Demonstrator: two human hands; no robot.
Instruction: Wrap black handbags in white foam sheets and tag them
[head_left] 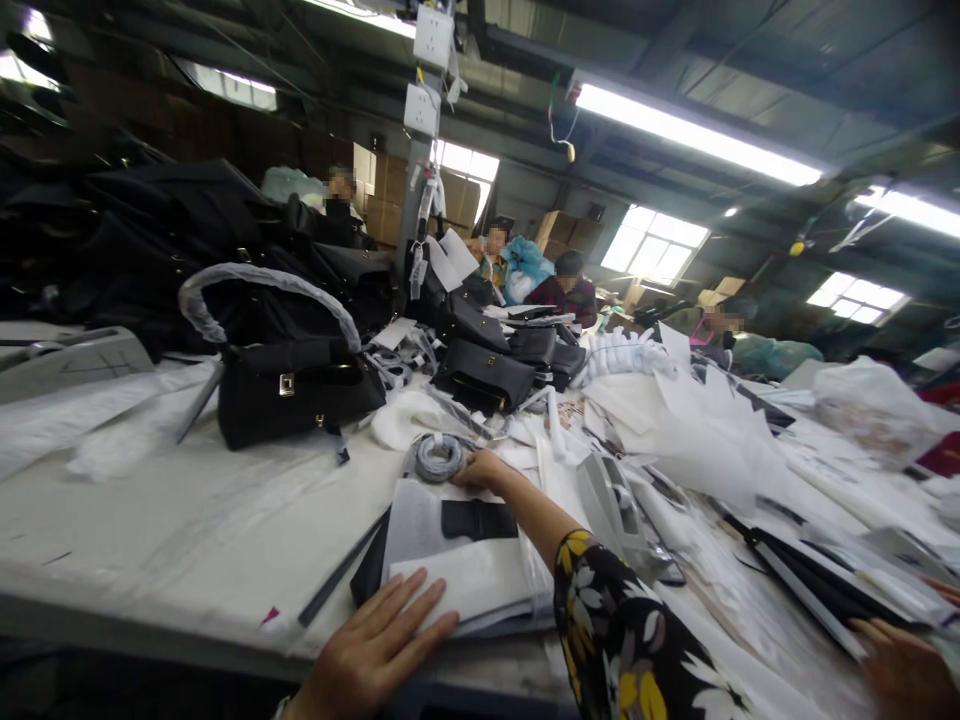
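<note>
The flat bundle [416,520] of black material and pale wrapping lies on the table [172,560], to the right of the upright handbag [300,395] and nearer the person. On its near part, the left hand [386,640] rests with fingers straight and slightly apart, pressing on a folded white sheet [469,580]. At its far end, the right hand [484,472] reaches to the side of a grey wrapped coil [439,458], right of the handbag; its fingers bend, but I cannot tell whether they grip the coil or only touch it (the tips are hard to see).

Good handling here likely means a broad, light press with the left palm, so the sheet stays smooth, and a gentle right hand that doesn't drag the wrapping.

Beyond, a black bag [484,375] lies right of the handbag, and a heap of black bags [172,215] rises behind it.
</note>
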